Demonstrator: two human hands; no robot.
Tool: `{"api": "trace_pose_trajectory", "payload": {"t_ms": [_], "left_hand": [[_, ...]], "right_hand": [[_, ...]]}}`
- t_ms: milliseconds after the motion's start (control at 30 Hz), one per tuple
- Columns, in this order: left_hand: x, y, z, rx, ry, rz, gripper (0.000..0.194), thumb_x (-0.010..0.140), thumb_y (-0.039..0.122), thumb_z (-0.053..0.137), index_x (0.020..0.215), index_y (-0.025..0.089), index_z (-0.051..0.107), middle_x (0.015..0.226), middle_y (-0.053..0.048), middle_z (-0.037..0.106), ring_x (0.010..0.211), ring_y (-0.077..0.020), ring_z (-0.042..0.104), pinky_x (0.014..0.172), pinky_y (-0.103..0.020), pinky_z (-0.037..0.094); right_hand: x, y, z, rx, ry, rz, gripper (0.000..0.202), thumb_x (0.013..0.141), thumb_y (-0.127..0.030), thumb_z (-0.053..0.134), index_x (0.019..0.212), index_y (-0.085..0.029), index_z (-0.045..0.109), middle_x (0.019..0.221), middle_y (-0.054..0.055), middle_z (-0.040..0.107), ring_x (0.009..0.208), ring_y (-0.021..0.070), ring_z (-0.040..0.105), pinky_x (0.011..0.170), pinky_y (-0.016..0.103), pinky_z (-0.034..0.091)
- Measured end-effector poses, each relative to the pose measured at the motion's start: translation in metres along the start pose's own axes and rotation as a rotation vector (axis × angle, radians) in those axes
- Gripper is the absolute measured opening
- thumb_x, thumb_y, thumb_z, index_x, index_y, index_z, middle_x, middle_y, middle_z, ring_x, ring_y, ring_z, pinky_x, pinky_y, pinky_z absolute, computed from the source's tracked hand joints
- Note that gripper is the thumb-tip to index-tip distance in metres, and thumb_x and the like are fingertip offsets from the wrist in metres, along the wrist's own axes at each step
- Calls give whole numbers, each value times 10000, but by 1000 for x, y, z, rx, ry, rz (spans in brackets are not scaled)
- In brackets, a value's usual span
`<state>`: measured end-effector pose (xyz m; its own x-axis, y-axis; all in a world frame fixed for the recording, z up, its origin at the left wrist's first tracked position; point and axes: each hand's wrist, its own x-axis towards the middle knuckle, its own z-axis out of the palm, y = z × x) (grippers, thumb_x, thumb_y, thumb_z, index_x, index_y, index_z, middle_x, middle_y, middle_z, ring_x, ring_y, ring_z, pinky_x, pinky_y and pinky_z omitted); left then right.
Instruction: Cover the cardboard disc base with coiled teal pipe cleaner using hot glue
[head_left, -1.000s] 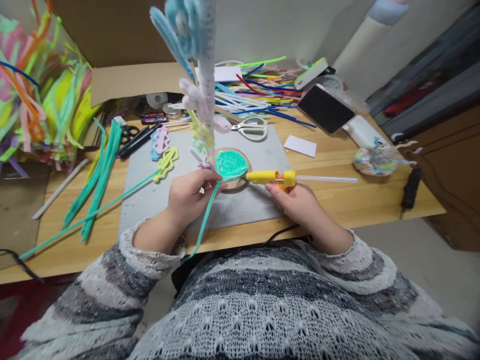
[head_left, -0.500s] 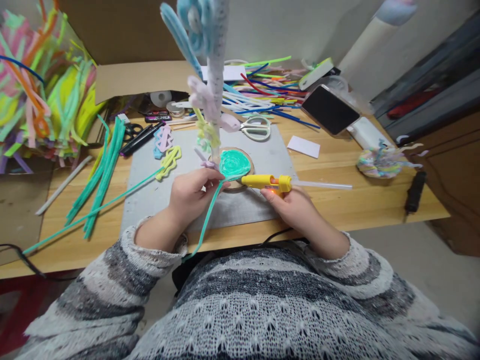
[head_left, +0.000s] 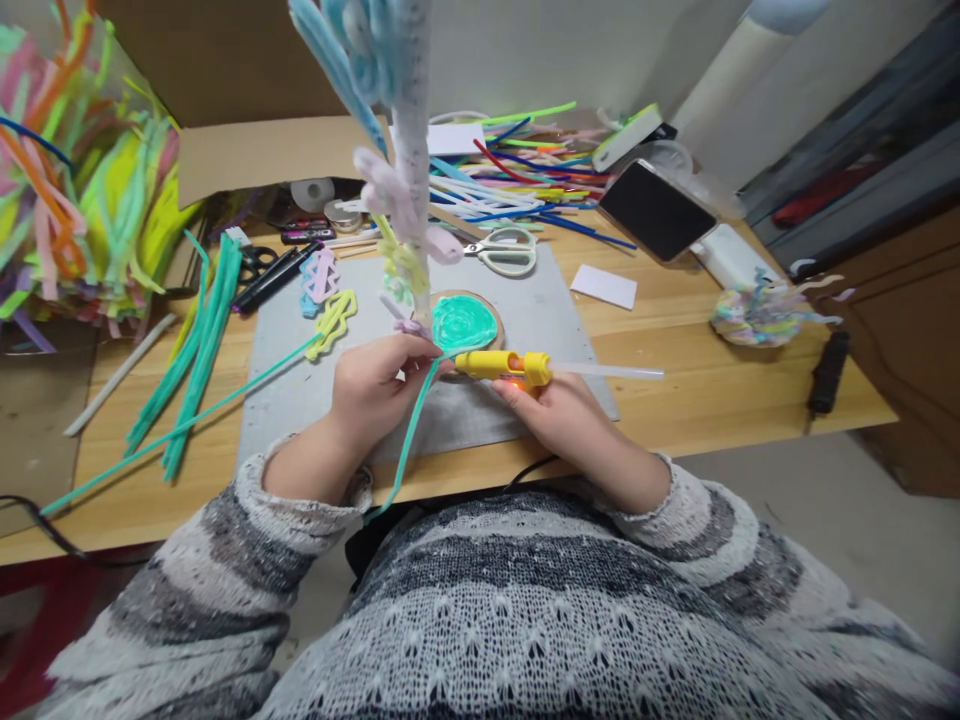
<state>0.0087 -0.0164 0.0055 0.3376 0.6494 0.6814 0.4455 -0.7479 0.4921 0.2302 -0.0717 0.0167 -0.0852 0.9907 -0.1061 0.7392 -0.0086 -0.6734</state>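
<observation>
My left hand (head_left: 379, 385) pinches a green pipe cleaner (head_left: 411, 435) at the near left edge of a round wooden disc (head_left: 501, 328). The strand's loose end hangs toward the table's front edge. On the disc lies a coiled green spiral (head_left: 463, 322). My right hand (head_left: 551, 405) is wrapped round a yellow hot glue gun (head_left: 495, 366), with a clear glue stick (head_left: 611, 371) out of its back. Its nozzle points left, close to my left fingertips; whether it touches the strand I cannot tell. A tall stem with fuzzy pastel shapes (head_left: 409, 180) rises beside the disc's left side.
Under the work lies a grey mat (head_left: 292, 400). Left are green pipe cleaners (head_left: 199, 370), black scissors (head_left: 257, 264) and a large multicoloured bundle (head_left: 112, 230). White-handled scissors (head_left: 510, 252), a phone (head_left: 660, 210), a white card (head_left: 604, 286) and a black-handled tool (head_left: 829, 372) lie beyond and right.
The glue gun in my right hand has moved left, its nozzle now nearer my left fingertips. My left hand keeps its pinch on the green strand. The whole view has shifted slightly.
</observation>
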Motion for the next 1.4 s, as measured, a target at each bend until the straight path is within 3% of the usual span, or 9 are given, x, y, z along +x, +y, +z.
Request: {"api": "trace_pose_trajectory", "payload": {"t_ms": [300,467,733,833,933,1067,1167,1300,1400], "left_hand": [[0,0,0,15,-7,-6,205,847,364,704,826,161,687,678,2,699,525,-73,584,513,-173,467],[1,0,0,1,8,34,157,834,310,722,824,157,684,671,8,690,538,-72,589,513,-166,458],[1,-2,-1,3,-10,43,122,838,282,714,847,163,686,699,1,707,535,-69,591,500,-166,449],[2,-1,-4,0,-38,96,89,841,233,707,895,167,683,751,-2,727,547,-60,599,515,-159,455],[3,0,-5,30,-108,162,98,867,222,661,948,171,676,754,-5,728,530,-60,592,515,-168,460],[2,0,-4,33,-229,189,150,898,234,585,1000,155,661,716,-7,711,507,-75,590,507,-190,460],[1,0,-2,59,-324,174,184,912,252,557,1024,152,663,702,-9,706,529,-92,613,502,-201,448],[-2,-1,2,64,-421,167,189,915,232,536,1030,163,670,787,-34,738,595,-111,652,516,-212,445],[-5,-2,4,47,-495,169,202,924,226,513,1041,175,670,870,-47,756,672,-137,688,567,-237,478]], "right_hand": [[-1,-5,8,60,-15,-56,413,910,-510,495,1070,-200,716,926,88,748,829,239,673,723,359,478],[-5,-3,12,-52,58,-202,425,939,-529,439,1064,-201,678,976,91,710,854,224,640,706,340,449],[-17,-5,7,-104,-43,-328,383,927,-541,473,949,-197,640,903,72,663,780,199,598,647,320,411],[-24,7,-3,97,-67,-170,357,898,-546,513,877,-214,643,817,54,651,751,189,592,658,321,434],[-23,29,-21,445,-156,114,372,861,-550,528,783,-204,641,564,2,552,510,141,489,501,291,386],[-9,58,-49,1000,-82,288,159,766,-324,552,830,-199,626,761,46,641,521,121,492,467,274,418],[8,73,-65,1187,-21,463,211,709,-165,535,893,-197,633,808,61,665,609,134,570,528,254,503],[33,82,-76,1025,-54,558,117,810,-190,550,886,-181,639,817,88,694,671,155,635,643,281,558],[45,81,-83,549,-31,571,218,871,-365,555,765,-191,632,661,76,651,616,195,623,591,324,515]]}}
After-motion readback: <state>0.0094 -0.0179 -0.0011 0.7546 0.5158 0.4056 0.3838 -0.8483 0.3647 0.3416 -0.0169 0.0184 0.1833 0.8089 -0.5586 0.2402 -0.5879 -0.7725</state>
